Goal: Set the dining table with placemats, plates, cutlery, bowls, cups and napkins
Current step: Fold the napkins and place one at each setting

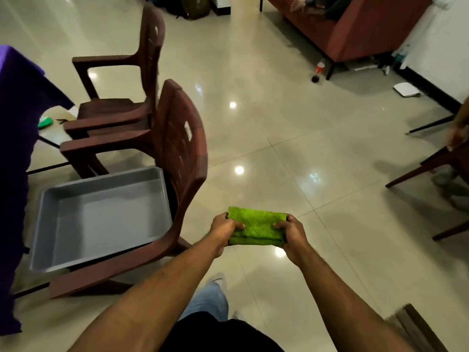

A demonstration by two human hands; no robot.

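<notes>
A folded green cloth napkin (pixel 256 226) hangs in the air in front of me, above the tiled floor. My left hand (pixel 224 231) grips its left end and my right hand (pixel 294 237) grips its right end, thumbs on top. The dining table shows only as a purple tablecloth (pixel 15 123) draped along the far left edge of the view; its top is out of sight.
A grey plastic tub (pixel 101 217) with nothing in it rests on the seat of a brown plastic chair (pixel 182 153) to my left. A second brown chair (pixel 121 92) stands behind it. Another person's hand and a chair (pixel 454 153) are at the right edge. A red sofa (pixel 355 29) is far back.
</notes>
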